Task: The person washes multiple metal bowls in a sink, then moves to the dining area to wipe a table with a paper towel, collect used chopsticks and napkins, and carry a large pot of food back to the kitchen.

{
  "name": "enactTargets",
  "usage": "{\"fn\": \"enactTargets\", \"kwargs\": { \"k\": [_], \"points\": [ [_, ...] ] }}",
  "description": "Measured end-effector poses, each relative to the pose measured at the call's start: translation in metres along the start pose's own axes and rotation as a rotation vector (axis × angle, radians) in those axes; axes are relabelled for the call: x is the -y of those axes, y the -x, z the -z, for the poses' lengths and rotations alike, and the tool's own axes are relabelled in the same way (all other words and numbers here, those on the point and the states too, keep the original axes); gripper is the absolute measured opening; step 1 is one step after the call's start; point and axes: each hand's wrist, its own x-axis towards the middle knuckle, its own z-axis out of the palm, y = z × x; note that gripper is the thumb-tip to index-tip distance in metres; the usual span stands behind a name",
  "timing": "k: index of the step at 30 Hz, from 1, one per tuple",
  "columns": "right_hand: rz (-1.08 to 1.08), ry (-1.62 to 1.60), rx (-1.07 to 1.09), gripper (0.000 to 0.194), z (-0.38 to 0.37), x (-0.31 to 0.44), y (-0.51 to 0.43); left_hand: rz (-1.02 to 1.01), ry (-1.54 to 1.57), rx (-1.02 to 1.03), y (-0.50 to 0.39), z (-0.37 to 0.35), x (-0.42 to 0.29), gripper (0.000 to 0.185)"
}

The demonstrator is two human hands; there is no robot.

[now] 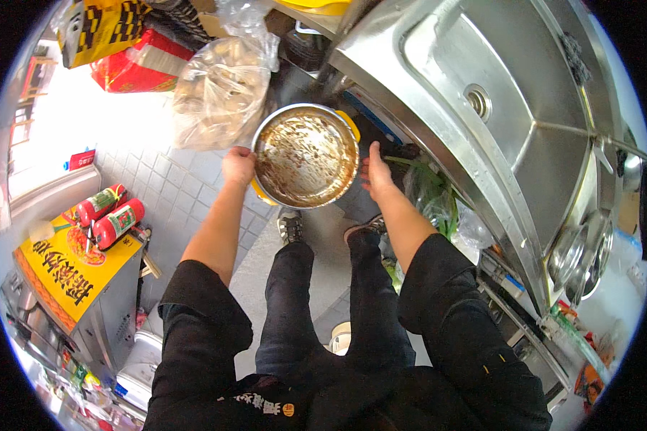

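Observation:
A round metal pot (pixel 306 156) with brown residue smeared over its inside hangs in front of me above the floor. Yellow parts, probably its handles, show at the upper right and lower left of its rim. My left hand (pixel 239 166) grips the left side of the rim. On the other side, my right hand (pixel 377 171) is held with the thumb up and the palm toward the pot. Its fingers are close to the pot wall, and I cannot tell whether they touch it.
To the right runs a stainless steel sink (pixel 480 145), with leafy greens (pixel 428 186) in plastic below it. Beyond the pot stands a clear bag of brown lumps (pixel 221 91). At left, red fire extinguishers (pixel 118 222) lie on a yellow-topped cabinet (pixel 64 269).

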Motion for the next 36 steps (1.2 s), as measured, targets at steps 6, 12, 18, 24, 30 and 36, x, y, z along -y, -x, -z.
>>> {"fn": "enactTargets", "kwargs": {
  "k": [6,12,18,24,30,36],
  "points": [
    [0.075,-0.244,-0.237,0.081,0.004,-0.041,0.009,0.011,0.319,0.289,-0.002,0.020,-0.011,0.009],
    [0.282,0.037,-0.198,0.073,0.032,-0.121,0.080,-0.083,0.363,0.543,0.006,0.058,-0.023,0.013],
    [0.436,0.085,-0.099,0.049,0.075,-0.163,0.203,-0.148,0.430,0.472,0.073,0.150,-0.041,0.016],
    [0.504,0.065,0.091,0.034,0.145,-0.163,0.283,-0.107,0.689,0.514,0.213,0.285,-0.168,0.017],
    [0.475,-0.185,0.248,0.024,0.179,-0.147,0.311,-0.165,0.621,0.499,0.284,0.244,-0.364,0.019],
    [0.493,-0.269,0.263,0.024,0.241,-0.133,0.322,-0.268,0.539,0.662,0.248,0.044,-0.515,0.015]
  ]
}}
